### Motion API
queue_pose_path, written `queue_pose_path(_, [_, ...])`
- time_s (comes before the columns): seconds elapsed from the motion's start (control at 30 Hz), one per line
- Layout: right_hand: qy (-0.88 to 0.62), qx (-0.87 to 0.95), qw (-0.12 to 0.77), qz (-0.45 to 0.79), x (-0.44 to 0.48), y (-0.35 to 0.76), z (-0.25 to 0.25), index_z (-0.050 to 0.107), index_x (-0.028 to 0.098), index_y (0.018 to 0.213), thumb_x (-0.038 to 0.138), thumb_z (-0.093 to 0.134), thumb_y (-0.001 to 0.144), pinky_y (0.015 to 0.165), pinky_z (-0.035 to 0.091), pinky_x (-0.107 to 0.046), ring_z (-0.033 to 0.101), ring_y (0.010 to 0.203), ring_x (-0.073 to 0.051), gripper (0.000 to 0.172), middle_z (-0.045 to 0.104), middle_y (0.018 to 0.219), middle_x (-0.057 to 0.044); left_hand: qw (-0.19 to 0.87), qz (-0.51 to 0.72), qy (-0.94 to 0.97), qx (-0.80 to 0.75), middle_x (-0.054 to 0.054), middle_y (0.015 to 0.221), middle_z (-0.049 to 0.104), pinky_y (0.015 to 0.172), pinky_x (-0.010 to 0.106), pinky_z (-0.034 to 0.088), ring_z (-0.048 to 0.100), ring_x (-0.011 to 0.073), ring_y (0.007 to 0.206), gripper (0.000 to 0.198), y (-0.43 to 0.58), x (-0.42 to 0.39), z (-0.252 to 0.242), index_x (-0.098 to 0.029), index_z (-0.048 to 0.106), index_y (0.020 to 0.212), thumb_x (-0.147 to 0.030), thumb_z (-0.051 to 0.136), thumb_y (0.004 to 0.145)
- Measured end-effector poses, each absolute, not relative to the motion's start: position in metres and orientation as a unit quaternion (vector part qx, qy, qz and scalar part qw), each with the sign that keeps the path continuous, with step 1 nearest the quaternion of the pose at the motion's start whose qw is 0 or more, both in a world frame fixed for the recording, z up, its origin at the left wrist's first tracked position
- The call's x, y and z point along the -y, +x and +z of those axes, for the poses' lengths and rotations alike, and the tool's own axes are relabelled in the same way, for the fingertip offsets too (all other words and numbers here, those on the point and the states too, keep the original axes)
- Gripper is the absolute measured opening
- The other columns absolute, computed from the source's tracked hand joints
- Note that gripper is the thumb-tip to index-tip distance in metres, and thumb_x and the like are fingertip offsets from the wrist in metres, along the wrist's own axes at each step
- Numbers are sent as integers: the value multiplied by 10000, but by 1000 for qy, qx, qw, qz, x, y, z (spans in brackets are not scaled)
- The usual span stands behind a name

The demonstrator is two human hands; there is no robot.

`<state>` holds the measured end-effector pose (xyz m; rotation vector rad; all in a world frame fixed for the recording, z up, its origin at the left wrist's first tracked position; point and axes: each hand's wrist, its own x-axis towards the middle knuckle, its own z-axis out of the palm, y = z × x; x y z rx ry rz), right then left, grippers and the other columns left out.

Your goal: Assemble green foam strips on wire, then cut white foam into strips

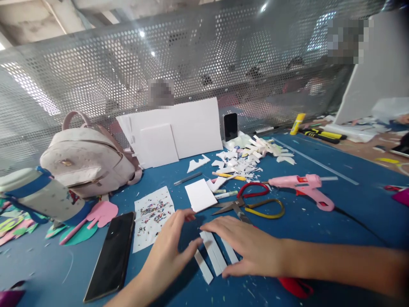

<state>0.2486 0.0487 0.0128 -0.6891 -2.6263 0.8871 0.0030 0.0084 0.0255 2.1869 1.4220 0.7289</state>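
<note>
Several narrow white foam strips lie side by side on the blue table at the bottom centre. My right hand spans the strips from the right, fingers apart, fingertips at their far end and thumb near their lower end. To the left, my left hand is open, its thumb tip close to the top of the leftmost strip. Just beyond both hands lies a white square piece. Scissors with red and yellow handles rest beyond my right hand.
A pink glue gun lies at right, its cable trailing down. White scraps are heaped behind the scissors. On the left are a black phone, a speckled paper, a bottle and a backpack. White boards stand behind.
</note>
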Motion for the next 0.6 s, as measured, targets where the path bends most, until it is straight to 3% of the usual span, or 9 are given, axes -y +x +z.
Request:
queue_pose_path(0.1, [-226, 916, 144, 300, -49, 247, 14, 374, 194, 1458, 376, 750, 814, 1063, 407, -437, 479, 1278, -291, 767, 525, 1387, -137, 155, 224, 817, -508, 167, 1340, 563, 998, 547, 476, 560, 382, 1209, 960, -6, 11, 2, -258, 273, 1496, -562, 783, 742])
queue_pose_path(0.17, [-222, 921, 141, 288, -50, 246, 14, 374, 187, 1457, 383, 748, 822, 1060, 407, -434, 488, 1257, -287, 763, 536, 1362, -134, 107, 204, 834, -502, 194, 1395, 525, 1010, 620, 442, 518, 447, 1249, 1177, -9, 19, -6, -268, 146, 1559, -649, 801, 658])
queue_pose_path(0.23, [-221, 924, 134, 281, -50, 244, 14, 376, 174, 1456, 385, 751, 822, 1055, 410, -430, 493, 1244, -285, 766, 542, 1344, -134, 97, 193, 838, -502, 190, 1424, 506, 1025, 643, 422, 499, 454, 1273, 1177, -9, 24, -9, -287, 76, 1577, -575, 802, 697])
queue_pose_path(0.37, [-222, 924, 128, 284, -50, 243, 14, 371, 155, 1459, 385, 754, 820, 1052, 414, -431, 484, 1260, -294, 780, 529, 1364, -154, 158, 205, 832, -490, 170, 1434, 498, 1066, 606, 421, 509, 392, 1284, 1112, -3, 22, -10, -302, 18, 1579, -259, 751, 743])
queue_pose_path(0.6, [-228, 911, 129, 318, -49, 242, 18, 359, 180, 1473, 392, 775, 807, 1086, 402, -414, 469, 1311, -289, 813, 521, 1385, -144, 205, 242, 817, -481, 188, 1499, 403, 1042, 596, 457, 469, 420, 1324, 1212, 5, 20, -11, -331, -39, 1576, -202, 776, 687])
